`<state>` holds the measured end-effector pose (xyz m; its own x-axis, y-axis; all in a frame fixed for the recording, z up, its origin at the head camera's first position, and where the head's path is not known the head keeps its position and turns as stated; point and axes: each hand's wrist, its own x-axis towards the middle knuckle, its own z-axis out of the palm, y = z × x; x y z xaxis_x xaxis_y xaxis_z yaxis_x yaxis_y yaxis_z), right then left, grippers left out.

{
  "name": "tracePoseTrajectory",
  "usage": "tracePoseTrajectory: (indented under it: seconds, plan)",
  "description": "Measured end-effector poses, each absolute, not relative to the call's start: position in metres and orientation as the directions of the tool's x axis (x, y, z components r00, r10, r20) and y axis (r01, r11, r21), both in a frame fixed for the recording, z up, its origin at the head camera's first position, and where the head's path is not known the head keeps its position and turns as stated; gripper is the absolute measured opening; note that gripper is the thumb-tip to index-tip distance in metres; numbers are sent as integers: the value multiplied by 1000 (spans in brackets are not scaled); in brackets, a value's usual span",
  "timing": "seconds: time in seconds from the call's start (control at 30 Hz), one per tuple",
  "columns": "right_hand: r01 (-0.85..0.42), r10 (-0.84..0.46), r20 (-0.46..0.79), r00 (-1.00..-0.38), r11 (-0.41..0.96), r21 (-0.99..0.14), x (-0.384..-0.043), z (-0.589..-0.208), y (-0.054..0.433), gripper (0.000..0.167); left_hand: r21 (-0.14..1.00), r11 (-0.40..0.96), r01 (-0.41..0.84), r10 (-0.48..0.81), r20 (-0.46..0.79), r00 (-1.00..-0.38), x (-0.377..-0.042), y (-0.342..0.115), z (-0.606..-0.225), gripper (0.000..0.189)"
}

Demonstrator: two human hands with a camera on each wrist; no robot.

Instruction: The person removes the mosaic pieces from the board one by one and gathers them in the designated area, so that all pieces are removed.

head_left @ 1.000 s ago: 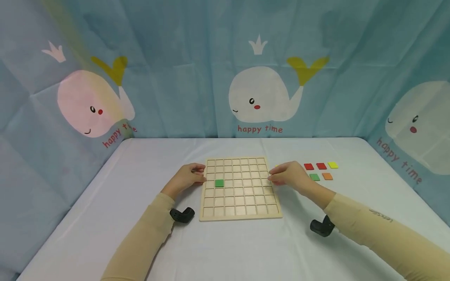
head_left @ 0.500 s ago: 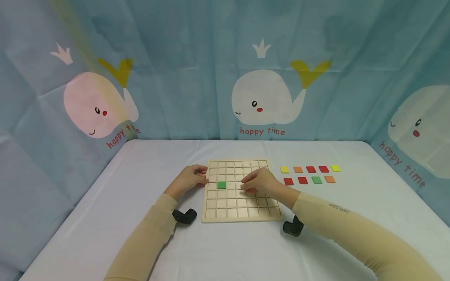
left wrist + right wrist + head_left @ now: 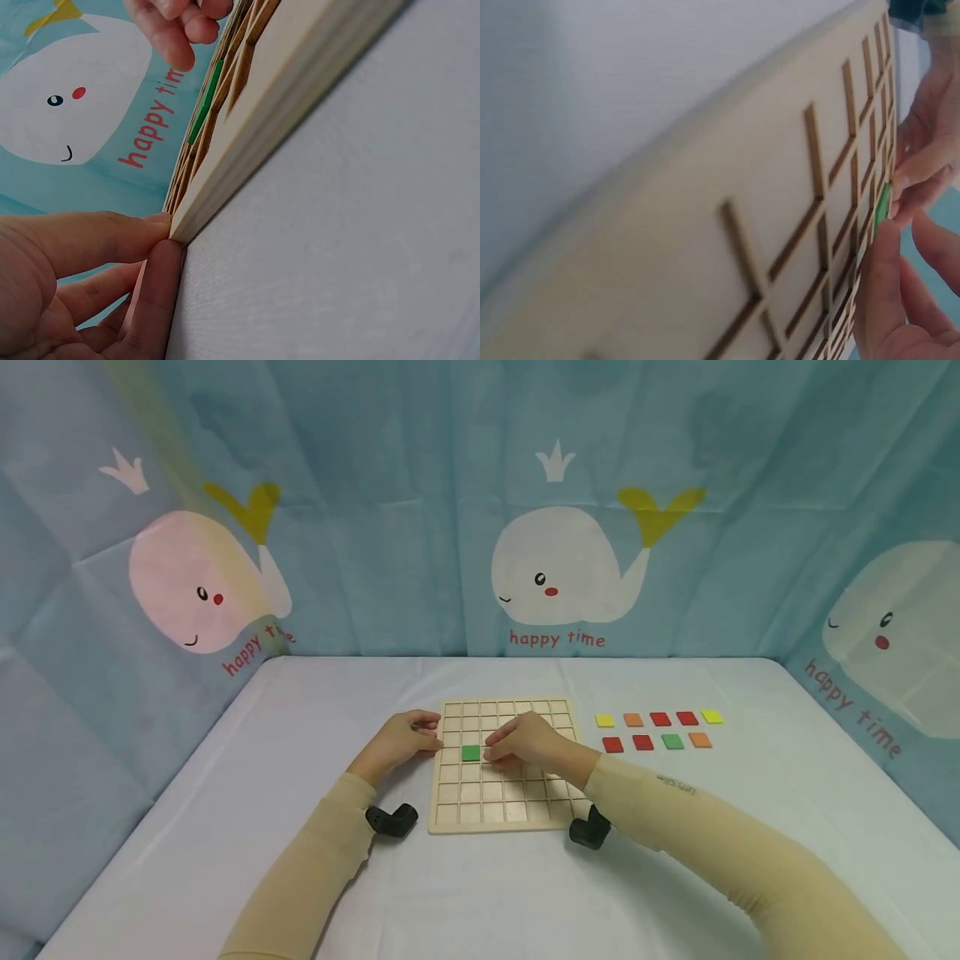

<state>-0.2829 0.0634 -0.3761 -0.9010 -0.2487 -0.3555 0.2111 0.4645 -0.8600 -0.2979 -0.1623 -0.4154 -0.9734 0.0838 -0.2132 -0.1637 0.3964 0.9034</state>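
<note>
A pale wooden grid board (image 3: 517, 827) lies on the white table. One green square tile (image 3: 471, 752) sits in a cell near its left side. My left hand (image 3: 397, 739) is at the board's left edge; in the left wrist view, thumb and finger grip the board's rim (image 3: 225, 172). Over the board hovers my right hand (image 3: 528, 743), its fingertips just right of the green tile. In the right wrist view, the right thumb and finger (image 3: 934, 247) are apart near the tile, and I see nothing between them.
Two rows of small square tiles lie right of the board: yellow (image 3: 604, 720), orange (image 3: 633, 720), red (image 3: 660, 719) and green (image 3: 672, 742) among them. Black wrist devices (image 3: 392, 820) hang under both sleeves. A blue whale-print curtain (image 3: 420, 577) stands behind the table.
My right hand has moved left from the board's right edge, beside the loose tiles, to the green tile. The left hand has stayed at the left edge.
</note>
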Motion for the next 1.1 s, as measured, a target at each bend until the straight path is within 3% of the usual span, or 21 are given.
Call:
tracePoseTrajectory:
  seconds: [0.23, 0.73, 1.1]
  plan:
    - [265, -271, -388, -881, 396, -879, -289, -376, 56, 24, 901, 398, -171, 77, -219, -973, -298, -161, -414, 56]
    - [278, -299, -419, -857, 417, -866, -299, -380, 53, 17, 901, 396, -177, 71, -223, -972, -296, -159, -414, 56]
    - [153, -253, -301, -919, 475, -866, -300, -381, 42, 8, 911, 369, -182, 64, -220, -973, -298, -161, -414, 55]
